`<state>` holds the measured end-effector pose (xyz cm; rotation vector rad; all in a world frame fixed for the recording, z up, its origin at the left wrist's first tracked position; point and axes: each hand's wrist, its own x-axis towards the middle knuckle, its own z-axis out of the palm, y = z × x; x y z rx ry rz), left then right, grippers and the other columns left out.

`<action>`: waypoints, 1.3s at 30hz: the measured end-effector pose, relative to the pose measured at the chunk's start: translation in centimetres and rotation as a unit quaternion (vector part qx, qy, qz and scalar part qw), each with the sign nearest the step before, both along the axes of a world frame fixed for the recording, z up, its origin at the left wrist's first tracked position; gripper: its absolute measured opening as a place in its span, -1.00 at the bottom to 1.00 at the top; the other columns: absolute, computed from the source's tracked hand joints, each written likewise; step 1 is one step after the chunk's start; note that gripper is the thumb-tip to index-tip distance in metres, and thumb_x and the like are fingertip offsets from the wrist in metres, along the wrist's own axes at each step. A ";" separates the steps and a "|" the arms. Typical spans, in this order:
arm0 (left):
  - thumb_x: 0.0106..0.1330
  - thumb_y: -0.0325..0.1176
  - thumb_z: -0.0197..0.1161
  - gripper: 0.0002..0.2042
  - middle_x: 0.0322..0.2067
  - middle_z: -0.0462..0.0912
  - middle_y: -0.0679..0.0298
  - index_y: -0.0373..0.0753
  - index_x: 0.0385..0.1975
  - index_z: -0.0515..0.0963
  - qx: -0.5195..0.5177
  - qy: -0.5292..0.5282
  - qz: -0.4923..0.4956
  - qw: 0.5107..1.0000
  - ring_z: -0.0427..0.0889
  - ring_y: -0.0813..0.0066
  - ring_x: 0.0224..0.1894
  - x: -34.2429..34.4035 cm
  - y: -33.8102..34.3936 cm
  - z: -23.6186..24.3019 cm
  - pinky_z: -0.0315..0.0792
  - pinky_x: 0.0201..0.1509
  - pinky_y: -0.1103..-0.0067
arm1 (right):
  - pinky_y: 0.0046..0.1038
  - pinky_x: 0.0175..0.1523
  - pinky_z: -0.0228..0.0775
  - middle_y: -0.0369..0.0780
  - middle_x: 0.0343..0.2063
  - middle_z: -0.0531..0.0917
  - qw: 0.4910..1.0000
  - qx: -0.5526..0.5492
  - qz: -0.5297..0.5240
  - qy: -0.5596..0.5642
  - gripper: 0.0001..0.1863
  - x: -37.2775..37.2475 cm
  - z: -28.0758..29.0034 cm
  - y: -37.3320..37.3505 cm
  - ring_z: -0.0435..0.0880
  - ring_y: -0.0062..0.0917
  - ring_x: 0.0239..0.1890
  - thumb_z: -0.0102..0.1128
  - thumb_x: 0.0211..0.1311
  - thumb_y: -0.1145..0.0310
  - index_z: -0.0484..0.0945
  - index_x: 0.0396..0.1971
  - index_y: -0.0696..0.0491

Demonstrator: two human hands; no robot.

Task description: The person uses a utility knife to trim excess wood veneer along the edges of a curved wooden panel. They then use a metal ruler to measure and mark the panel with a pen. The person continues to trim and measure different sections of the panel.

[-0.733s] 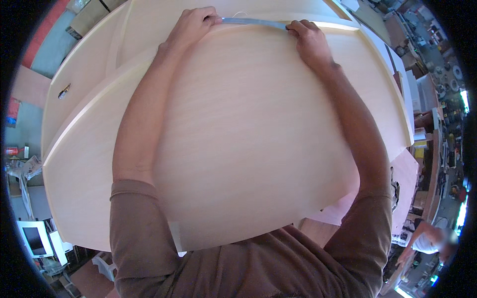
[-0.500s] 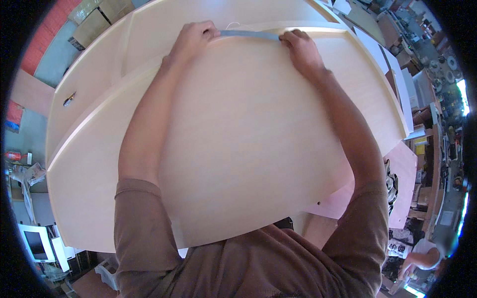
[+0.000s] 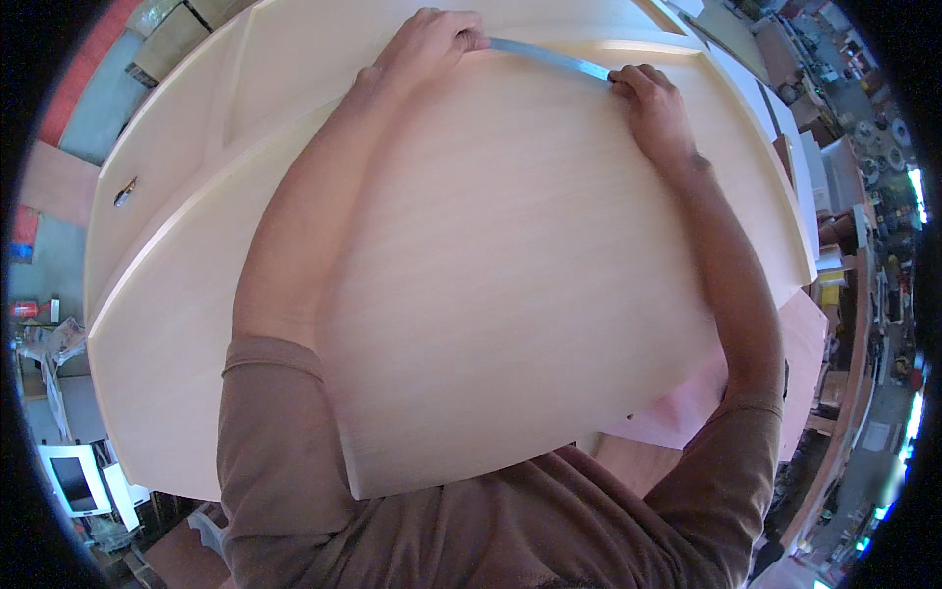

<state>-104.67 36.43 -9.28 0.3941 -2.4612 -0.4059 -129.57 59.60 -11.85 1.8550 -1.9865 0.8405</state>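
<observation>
My left hand (image 3: pixel 432 41) and my right hand (image 3: pixel 655 110) are stretched out to the far edge of a large pale wood panel (image 3: pixel 491 245). Between them runs a narrow, flat blue-grey strip (image 3: pixel 549 57), its ends gripped in my closed fingers. It slopes down toward my right hand and lies along a raised pale wood edge (image 3: pixel 648 54). Whether the strip is a ruler or a blade I cannot make out. My fingers hide both of its ends.
A small knife-like tool (image 3: pixel 126 192) lies on the panelled surface at the left. A pink board (image 3: pixel 677 407) shows beneath the panel by my right arm. Boxes (image 3: pixel 172 47) stand at the far left, a white-framed screen (image 3: pixel 74 481) lower left, and cluttered shelves (image 3: pixel 883 265) at the right.
Both hands have moved right along the far edge with the strip between them. The strip is now more tilted, its left end higher in the view. A thin white loop beside it no longer shows.
</observation>
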 end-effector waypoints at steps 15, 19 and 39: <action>0.37 -0.34 0.28 -0.86 -0.28 0.77 0.04 -0.24 -0.24 0.68 -0.019 0.002 0.061 0.998 0.72 -0.02 -0.14 -0.8 -2.0 -0.7 0.55 -0.02 0.20 | -0.05 0.13 0.53 -0.01 -0.12 0.70 1.000 -0.014 0.009 0.017 -0.78 -2.2 -0.1 -4.5 0.66 0.00 0.01 0.13 0.32 0.54 0.64 -0.08 0.10; 0.42 -0.28 0.29 -0.84 -0.30 0.80 0.15 -0.24 -0.23 0.67 0.016 -0.040 0.081 0.996 0.71 0.01 -0.23 -0.7 -0.9 0.1 0.55 -0.07 0.19 | -0.04 0.10 0.53 0.00 -0.12 0.69 1.000 0.009 0.013 -0.012 -0.81 -2.3 0.6 -3.9 0.65 0.00 0.02 0.15 0.34 0.51 0.64 -0.09 0.09; 0.51 -0.39 0.11 -0.84 -0.18 0.82 0.24 -0.29 -0.23 0.62 0.036 -0.070 0.045 0.996 0.76 0.12 -0.08 -7.5 1.3 0.0 0.61 0.03 0.26 | -0.05 0.17 0.52 -0.03 -0.08 0.70 0.999 0.021 -0.032 0.023 -0.79 -6.9 0.4 0.7 0.64 -0.03 0.07 0.13 0.34 0.52 0.64 -0.08 0.09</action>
